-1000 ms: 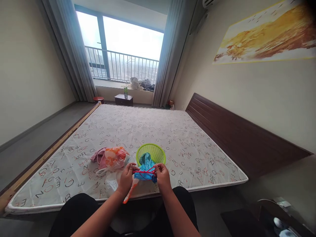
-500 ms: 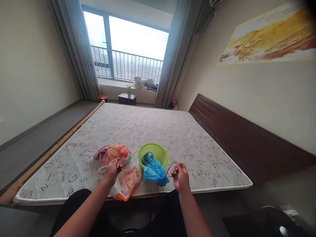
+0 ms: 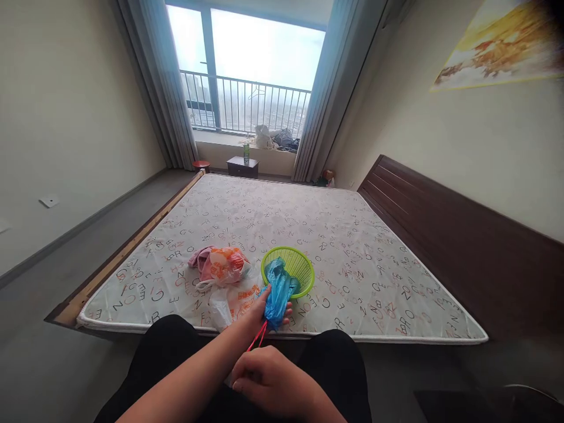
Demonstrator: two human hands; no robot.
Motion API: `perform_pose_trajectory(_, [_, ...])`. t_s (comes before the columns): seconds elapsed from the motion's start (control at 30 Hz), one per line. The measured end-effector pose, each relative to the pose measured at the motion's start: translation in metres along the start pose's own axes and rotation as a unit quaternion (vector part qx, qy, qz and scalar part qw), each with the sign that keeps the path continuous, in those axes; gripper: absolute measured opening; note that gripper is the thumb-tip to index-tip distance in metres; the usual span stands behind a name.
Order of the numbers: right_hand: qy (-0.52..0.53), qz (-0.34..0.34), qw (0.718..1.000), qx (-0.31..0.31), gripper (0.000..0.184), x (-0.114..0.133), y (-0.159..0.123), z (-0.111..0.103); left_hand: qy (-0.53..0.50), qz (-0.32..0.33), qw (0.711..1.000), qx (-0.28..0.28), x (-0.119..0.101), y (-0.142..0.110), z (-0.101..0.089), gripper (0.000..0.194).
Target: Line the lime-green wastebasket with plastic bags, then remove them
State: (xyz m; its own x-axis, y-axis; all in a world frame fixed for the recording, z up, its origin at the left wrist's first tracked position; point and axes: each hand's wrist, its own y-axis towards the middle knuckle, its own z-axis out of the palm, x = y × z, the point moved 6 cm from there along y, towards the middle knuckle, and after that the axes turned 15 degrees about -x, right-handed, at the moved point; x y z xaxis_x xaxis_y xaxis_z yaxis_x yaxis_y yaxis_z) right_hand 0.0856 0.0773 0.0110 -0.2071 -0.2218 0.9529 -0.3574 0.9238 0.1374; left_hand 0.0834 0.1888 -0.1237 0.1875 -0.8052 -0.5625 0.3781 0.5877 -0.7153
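Observation:
A blue plastic bag lies partly inside a lime-green plastic basket near the mattress's front edge. My left hand is wrapped round the bag's lower end from beneath, thumb on one side and fingertips on the other. From that end a red drawstring runs down toward my right hand, which is closed above my lap; the string's far end is hidden behind it. Left of the basket lie a white-and-orange plastic bag, partly behind my left forearm, and a pink cloth bundle with clear orange-printed plastic over it.
The letter-patterned mattress fills the middle, with a dark headboard on the right and a wooden bed rail on the left. Beyond it stand a small dark table with a green glass and a red stool.
My left hand has left the pink bundle and moved right, taking hold of the blue bag. My right hand has come down and left, drawing the red string toward my lap. The view has shifted.

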Motion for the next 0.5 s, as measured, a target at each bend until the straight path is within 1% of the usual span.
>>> perform_pose_trajectory(0.03, [-0.006, -0.021, 1.0, 0.002, 0.009, 0.002, -0.002, 0.004, -0.014, 0.014, 0.999, -0.03, -0.012, 0.002, 0.002, 0.047])
perform_pose_trajectory(0.1, [-0.027, -0.073, 0.996, -0.031, 0.01, 0.004, -0.005, 0.005, -0.005, 0.057, 0.996, -0.063, -0.041, 0.003, 0.008, 0.024])
perform_pose_trajectory(0.17, [-0.053, -0.122, 0.986, -0.102, 0.012, 0.004, -0.007, -0.003, 0.001, 0.105, 0.992, -0.075, -0.074, 0.0, 0.012, 0.016])
perform_pose_trajectory(0.23, [-0.055, -0.143, 0.97, -0.187, 0.016, -0.002, -0.01, -0.017, 0.004, 0.181, 0.978, -0.103, -0.116, -0.011, 0.005, 0.015])
perform_pose_trajectory(0.27, [-0.049, -0.14, 0.962, -0.229, 0.019, -0.008, -0.012, -0.024, 0.034, 0.262, 0.952, -0.156, -0.143, -0.022, -0.006, 0.013])
perform_pose_trajectory(0.3, [-0.04, -0.129, 0.953, -0.27, 0.022, -0.016, -0.014, -0.032, 0.077, 0.345, 0.906, -0.232, -0.17, -0.036, -0.021, 0.013])
perform_pose_trajectory(0.33, [-0.031, -0.114, 0.944, -0.307, 0.023, -0.026, -0.017, -0.039, 0.113, 0.416, 0.849, -0.306, -0.196, -0.052, -0.039, 0.013])
perform_pose_trajectory(0.37, [-0.027, -0.096, 0.935, -0.339, 0.024, -0.039, -0.019, -0.045, 0.137, 0.48, 0.787, -0.363, -0.22, -0.069, -0.057, 0.012])
perform_pose_trajectory(0.4, [-0.027, -0.076, 0.928, -0.365, 0.025, -0.052, -0.023, -0.05, 0.155, 0.534, 0.726, -0.404, -0.241, -0.085, -0.076, 0.011])
perform_pose_trajectory(0.43, [-0.028, -0.056, 0.922, -0.383, 0.026, -0.067, -0.026, -0.053, 0.162, 0.568, 0.679, -0.436, -0.257, -0.097, -0.097, 0.009])
perform_pose_trajectory(0.47, [-0.029, -0.037, 0.917, -0.396, 0.027, -0.082, -0.03, -0.056, 0.151, 0.586, 0.644, -0.468, -0.27, -0.107, -0.121, 0.008])
perform_pose_trajectory(0.5, [-0.028, -0.014, 0.916, -0.401, 0.029, -0.099, -0.033, -0.057, 0.132, 0.589, 0.624, -0.496, -0.278, -0.112, -0.148, 0.008])
